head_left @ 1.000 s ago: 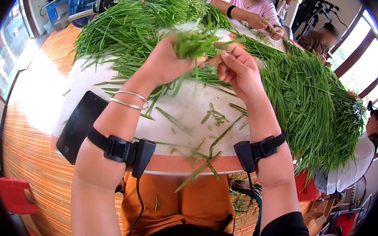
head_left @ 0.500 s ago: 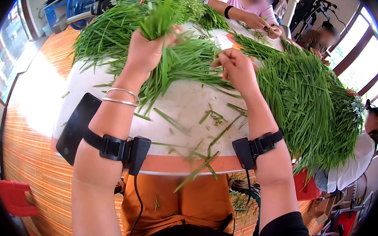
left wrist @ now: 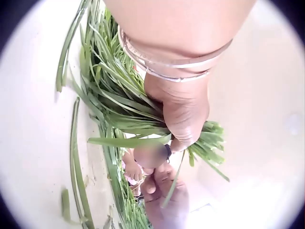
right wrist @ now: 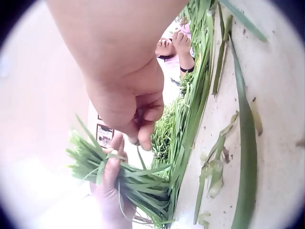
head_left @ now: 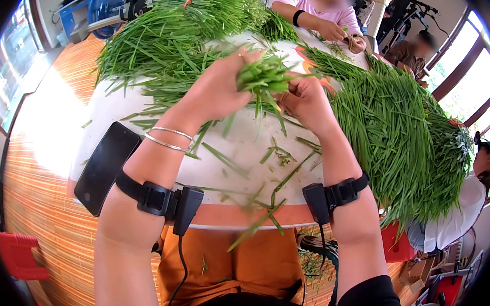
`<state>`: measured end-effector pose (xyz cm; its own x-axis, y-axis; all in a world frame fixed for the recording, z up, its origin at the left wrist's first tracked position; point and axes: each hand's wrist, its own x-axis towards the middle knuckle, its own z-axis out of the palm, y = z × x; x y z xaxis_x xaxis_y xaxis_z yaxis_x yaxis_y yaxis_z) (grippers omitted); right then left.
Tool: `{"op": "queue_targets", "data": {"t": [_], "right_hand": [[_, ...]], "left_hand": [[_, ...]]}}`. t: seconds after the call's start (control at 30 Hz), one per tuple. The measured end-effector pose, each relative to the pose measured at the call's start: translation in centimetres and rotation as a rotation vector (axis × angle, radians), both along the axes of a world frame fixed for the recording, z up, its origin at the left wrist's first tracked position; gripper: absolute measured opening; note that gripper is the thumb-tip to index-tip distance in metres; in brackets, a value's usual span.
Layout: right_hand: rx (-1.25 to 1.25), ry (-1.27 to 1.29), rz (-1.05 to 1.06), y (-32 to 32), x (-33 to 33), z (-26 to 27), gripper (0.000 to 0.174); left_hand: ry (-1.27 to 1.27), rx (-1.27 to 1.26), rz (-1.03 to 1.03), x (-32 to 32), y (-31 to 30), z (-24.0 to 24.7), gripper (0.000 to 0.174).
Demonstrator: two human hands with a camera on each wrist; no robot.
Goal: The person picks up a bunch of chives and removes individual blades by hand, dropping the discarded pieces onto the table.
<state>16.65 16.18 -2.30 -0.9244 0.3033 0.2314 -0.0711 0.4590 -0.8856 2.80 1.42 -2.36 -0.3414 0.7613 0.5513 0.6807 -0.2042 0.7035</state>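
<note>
My left hand (head_left: 218,89) grips a bunch of garlic chives (head_left: 265,75) above the white table, its cut ends toward the right hand. In the left wrist view, the thumb lies across the bunch (left wrist: 209,140) and long leaves trail off to the left. Close beside those ends is my right hand (head_left: 313,107), fingers curled in. The right wrist view has its thumb and fingertips together at the tip of a thin chive blade (right wrist: 141,157) by the bunch. Loose chives (head_left: 193,65) lie on the table behind the left hand.
A tied heap of chives (head_left: 190,14) stands at the back, and a large pile (head_left: 403,136) covers the right side. Stray stalks (head_left: 284,178) litter the table (head_left: 224,183). A phone (head_left: 106,165) lies at the left edge. Across the table a person (head_left: 326,16) handles stalks.
The left hand with its bunch swung left and up, away from the right hand, then came back beside it. The right hand stayed near its place, its fingers curling in again at the bunch.
</note>
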Motion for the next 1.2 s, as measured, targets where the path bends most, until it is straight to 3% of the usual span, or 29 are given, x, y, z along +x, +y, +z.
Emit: {"op": "queue_targets", "data": {"t": [0.03, 0.1, 0.23, 0.33, 0.5, 0.57, 0.63, 0.7, 0.73, 0.8, 0.83, 0.87, 0.9, 0.97, 1.0, 1.03, 1.07, 1.1, 1.2], "right_hand": [[-0.001, -0.001, 0.0, 0.0, 0.1, -0.1, 0.012], [-0.163, 0.133, -0.007, -0.7, 0.4, 0.4, 0.013], [-0.246, 0.312, -0.034, -0.9, 0.2, 0.3, 0.013], [-0.097, 0.381, -0.321, -1.2, 0.5, 1.1, 0.015], [-0.093, 0.674, -0.254, -0.8, 0.7, 1.7, 0.024], [0.131, 0.719, -0.239, -1.4, -0.1, 1.7, 0.033], [0.238, 0.593, -0.282, -1.4, 0.4, 1.6, 0.035], [0.316, 0.33, -0.289, -0.7, 0.7, 1.1, 0.026], [0.153, 0.376, -0.297, -0.7, 0.8, 1.0, 0.02], [0.065, 0.396, -0.344, 0.1, 0.7, 1.2, 0.021], [-0.021, 0.415, -0.391, 0.7, 0.7, 1.4, 0.022], [-0.06, 0.361, -0.294, 1.1, 0.9, 1.6, 0.037], [-0.059, 0.365, -0.301, 1.1, 0.7, 1.2, 0.037], [0.1, 0.432, -0.129, 0.2, -0.4, 0.4, 0.061], [0.11, 0.354, -0.079, -0.4, -0.1, 0.5, 0.08], [0.112, 0.354, -0.08, -1.2, 0.0, 0.7, 0.08], [0.27, 0.403, -0.067, -1.8, 0.0, 0.9, 0.082], [0.428, 0.45, -0.053, -2.4, -0.1, 0.9, 0.084], [0.42, 0.463, -0.048, -3.9, -0.6, 0.6, 0.074]], "left_hand": [[0.091, -0.147, -0.027, 0.2, -0.2, 0.2, 0.031], [0.077, -0.153, -0.012, 0.3, -0.1, 0.0, 0.033], [0.032, -0.123, 0.052, -0.1, 0.3, -0.4, 0.036], [0.048, -0.104, 0.073, -0.4, 0.4, -0.8, 0.039], [0.088, -0.211, 0.116, 0.5, -0.3, 0.4, 0.043], [0.151, -0.151, 0.133, 0.5, -0.1, 0.2, 0.043], [0.129, -0.17, 0.13, 0.6, -0.3, 0.5, 0.042], [0.104, -0.19, 0.128, 0.5, -0.3, 0.5, 0.04], [0.069, -0.094, 0.159, 0.2, -0.1, 0.1, 0.041], [0.035, 0.002, 0.187, -0.3, -0.3, 0.6, 0.043], [-0.165, 0.142, 0.195, -0.7, -0.5, 1.3, 0.035], [-0.367, 0.282, 0.199, -1.1, -0.7, 1.9, 0.028], [-0.365, 0.282, 0.191, -1.8, -0.8, 2.3, 0.028], [-0.507, 0.68, 0.06, -2.8, -1.3, 2.9, 0.017], [-0.506, 0.681, 0.056, -2.8, -1.4, 3.2, 0.017], [-0.664, 0.714, -0.07, -2.8, -1.7, 3.5, 0.019], [-0.82, 0.743, -0.197, -2.6, -1.9, 3.8, 0.021], [-0.821, 0.744, -0.197, -2.4, -1.8, 3.9, 0.021], [-1.024, 0.772, -0.584, -1.4, -1.2, 4.1, 0.025]]}}
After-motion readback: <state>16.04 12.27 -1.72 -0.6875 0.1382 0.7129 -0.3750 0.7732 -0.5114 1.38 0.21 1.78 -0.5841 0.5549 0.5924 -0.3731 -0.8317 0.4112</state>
